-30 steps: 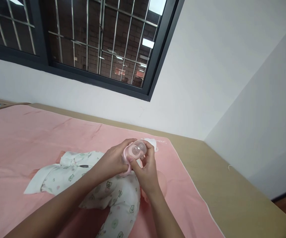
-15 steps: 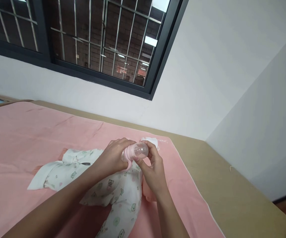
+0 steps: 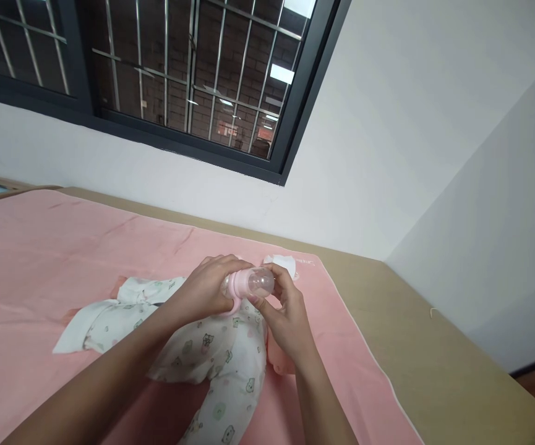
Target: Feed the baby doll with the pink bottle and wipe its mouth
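A baby bottle (image 3: 243, 283) with a pink collar, a pink handle and a clear domed cap lies sideways between my hands. My left hand (image 3: 211, 285) is wrapped round its body and handle side. The thumb and fingers of my right hand (image 3: 286, 307) pinch the clear cap at the other end. Below them, a doll in a white printed outfit (image 3: 237, 364) lies on a pink mat (image 3: 30, 259); part of it is hidden by my hands and left forearm. A small white cloth item (image 3: 282, 264) sits just beyond my right hand.
The mat lies over a tan surface (image 3: 378, 303) that meets white walls (image 3: 415, 123) at the back and right. A dark-framed window (image 3: 188, 137) with metal bars is above. A thin pale loop (image 3: 433, 313) lies near the right wall.
Both hands and the bottle have shifted very slightly to the left. My grip on the bottle and its cap looks the same.
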`<state>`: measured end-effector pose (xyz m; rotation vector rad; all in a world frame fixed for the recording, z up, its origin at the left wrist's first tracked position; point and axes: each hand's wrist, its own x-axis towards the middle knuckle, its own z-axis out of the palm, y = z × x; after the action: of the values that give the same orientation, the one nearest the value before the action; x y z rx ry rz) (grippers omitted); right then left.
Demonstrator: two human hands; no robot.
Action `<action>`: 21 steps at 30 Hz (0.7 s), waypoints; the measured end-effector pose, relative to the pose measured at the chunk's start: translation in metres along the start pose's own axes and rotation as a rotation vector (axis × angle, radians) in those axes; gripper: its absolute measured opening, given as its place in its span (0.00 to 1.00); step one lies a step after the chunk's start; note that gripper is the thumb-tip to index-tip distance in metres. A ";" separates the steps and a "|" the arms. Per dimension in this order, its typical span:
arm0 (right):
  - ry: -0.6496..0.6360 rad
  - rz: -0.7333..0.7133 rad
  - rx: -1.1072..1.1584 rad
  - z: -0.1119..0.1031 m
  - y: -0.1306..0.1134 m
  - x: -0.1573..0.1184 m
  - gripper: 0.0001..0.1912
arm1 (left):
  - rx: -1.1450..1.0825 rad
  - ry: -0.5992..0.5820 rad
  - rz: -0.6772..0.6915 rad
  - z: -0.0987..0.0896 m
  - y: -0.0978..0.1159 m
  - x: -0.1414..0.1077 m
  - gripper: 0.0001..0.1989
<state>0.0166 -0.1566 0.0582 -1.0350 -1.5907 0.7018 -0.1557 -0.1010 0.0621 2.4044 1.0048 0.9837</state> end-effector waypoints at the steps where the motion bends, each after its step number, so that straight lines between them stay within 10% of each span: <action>1: -0.006 0.006 -0.007 -0.001 0.000 0.000 0.19 | 0.010 -0.001 0.001 0.000 -0.001 0.000 0.23; 14: 0.010 0.025 0.092 -0.012 0.000 0.006 0.25 | -0.071 -0.062 -0.072 -0.005 0.002 -0.001 0.27; 21: 0.406 -0.007 0.002 -0.068 0.050 0.028 0.32 | -0.100 -0.006 -0.260 -0.021 -0.013 -0.003 0.34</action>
<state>0.0932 -0.1139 0.0459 -1.0913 -1.2400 0.4521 -0.1785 -0.0934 0.0677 2.1288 1.1997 0.9092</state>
